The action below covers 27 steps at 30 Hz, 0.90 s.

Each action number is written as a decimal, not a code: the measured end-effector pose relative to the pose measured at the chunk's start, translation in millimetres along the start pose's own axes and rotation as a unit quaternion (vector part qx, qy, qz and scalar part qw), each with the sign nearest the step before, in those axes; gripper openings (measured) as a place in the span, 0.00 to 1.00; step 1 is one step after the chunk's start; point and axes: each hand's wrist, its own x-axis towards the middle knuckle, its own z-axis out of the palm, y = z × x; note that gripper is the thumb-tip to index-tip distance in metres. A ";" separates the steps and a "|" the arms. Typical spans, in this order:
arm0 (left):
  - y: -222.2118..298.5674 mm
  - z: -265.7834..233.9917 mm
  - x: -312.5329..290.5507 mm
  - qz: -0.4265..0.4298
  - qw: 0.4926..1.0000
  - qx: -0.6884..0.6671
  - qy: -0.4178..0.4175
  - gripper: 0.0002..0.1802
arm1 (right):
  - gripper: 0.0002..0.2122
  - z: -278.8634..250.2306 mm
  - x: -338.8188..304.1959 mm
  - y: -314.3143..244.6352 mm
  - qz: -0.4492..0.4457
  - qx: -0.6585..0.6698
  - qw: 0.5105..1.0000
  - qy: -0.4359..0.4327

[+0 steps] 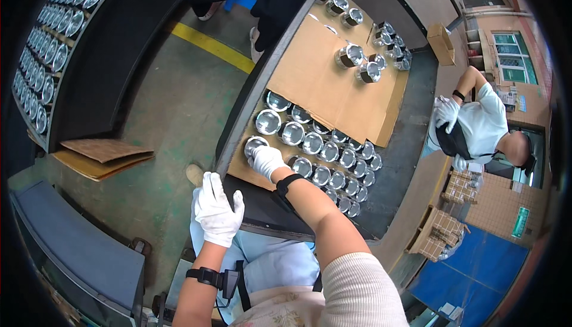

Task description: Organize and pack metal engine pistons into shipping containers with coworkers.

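My right hand, in a white glove, has its fingers closed around a shiny metal piston at the near left corner of the cart. Rows of similar pistons stand beside and beyond it, round bright ends up. My left hand, also gloved, is held outside the cart's near edge. Its fingers are stretched out and the thumb is apart, with nothing in it. A brown cardboard sheet covers the middle of the cart, and a few more pistons with dark side patches stand on it.
The cart has a raised dark rim. At left, another rack holds many pistons, near a folded cardboard piece. A grey-topped bench stands at lower left. A gloved co-worker is at right; another person's dark-clothed legs show beyond.
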 end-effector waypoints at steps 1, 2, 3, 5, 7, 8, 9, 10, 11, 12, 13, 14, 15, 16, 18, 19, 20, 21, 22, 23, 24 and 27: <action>-0.4 -2.0 0.4 -0.005 1.000 0.003 0.004 0.37 | 0.14 9.7 4.7 2.5 0.023 0.003 0.999 -0.022; 1.5 -3.4 2.2 0.004 1.000 -0.006 0.019 0.36 | 0.14 19.2 8.2 6.1 0.045 0.006 0.998 -0.045; -0.8 -3.2 1.6 0.006 0.999 -0.010 0.032 0.35 | 0.12 16.5 7.2 -1.8 0.016 -0.019 0.999 -0.023; 1.0 -5.0 4.1 0.010 0.999 -0.028 0.039 0.35 | 0.07 24.3 11.6 5.1 -0.002 -0.047 0.999 0.010; 1.3 -4.2 4.1 0.005 0.999 -0.029 0.046 0.35 | 0.07 27.7 15.9 7.3 -0.034 -0.065 0.996 0.040; 1.1 -4.6 5.9 0.002 0.998 -0.025 0.060 0.35 | 0.07 28.3 19.2 8.7 -0.047 -0.082 0.995 0.045; 0.7 -5.5 6.1 0.002 0.997 -0.022 0.071 0.35 | 0.07 28.1 22.1 8.3 -0.061 -0.099 0.992 0.050; -0.9 -7.5 2.8 0.000 0.996 -0.015 0.084 0.35 | 0.06 28.2 26.2 4.4 -0.056 -0.095 0.993 0.028; -2.8 -9.1 0.0 -0.005 0.994 -0.004 0.105 0.35 | 0.06 29.5 27.9 -1.5 -0.049 -0.092 0.994 0.039; -6.3 -8.5 -3.1 -0.002 0.993 -0.010 0.120 0.34 | 0.06 36.5 26.4 -2.8 -0.082 -0.092 0.989 0.084; -8.5 -8.8 -4.3 0.002 0.990 -0.013 0.140 0.34 | 0.07 37.9 23.6 -3.6 -0.119 -0.091 0.980 0.132; -3.9 -7.6 -5.2 -0.002 0.988 -0.003 0.151 0.33 | 0.07 33.7 20.7 -1.8 -0.135 -0.083 0.978 0.136; 4.7 -9.2 -3.8 -0.008 0.989 -0.022 0.149 0.31 | 0.08 30.7 10.7 4.0 -0.147 -0.074 0.977 0.134; 3.0 -8.7 -11.7 -0.007 0.985 -0.011 0.170 0.31 | 0.08 31.0 -5.8 -0.7 -0.179 -0.076 0.969 0.150; 1.3 0.3 -24.0 -0.004 0.979 0.026 0.200 0.30 | 0.10 24.6 -36.8 -5.5 -0.200 -0.041 0.964 0.172; 3.1 3.9 -30.9 -0.019 0.983 0.014 0.180 0.31 | 0.12 20.8 -53.0 -5.4 -0.190 -0.003 0.966 0.174; 6.6 12.4 -39.7 -0.039 0.980 0.029 0.191 0.31 | 0.12 18.4 -68.8 -0.1 -0.206 0.005 0.961 0.186; 10.5 18.2 -48.8 -0.057 0.977 0.043 0.200 0.32 | 0.13 11.7 -79.6 2.1 -0.219 0.015 0.955 0.200; 13.2 19.5 -60.0 -0.073 0.980 0.046 0.177 0.33 | 0.14 -5.2 -98.5 -8.2 -0.186 0.032 0.970 0.154; 18.7 22.9 -71.0 -0.087 0.984 0.043 0.149 0.33 | 0.15 -19.7 -120.4 -12.0 -0.146 0.047 0.983 0.105; 24.1 29.4 -79.0 -0.064 0.986 0.045 0.145 0.35 | 0.16 -20.7 -126.6 -0.1 -0.162 0.068 0.977 0.123; 24.1 39.3 -101.5 -0.005 0.987 -0.018 0.157 0.33 | 0.15 -29.0 -140.2 5.0 -0.160 0.110 0.968 0.157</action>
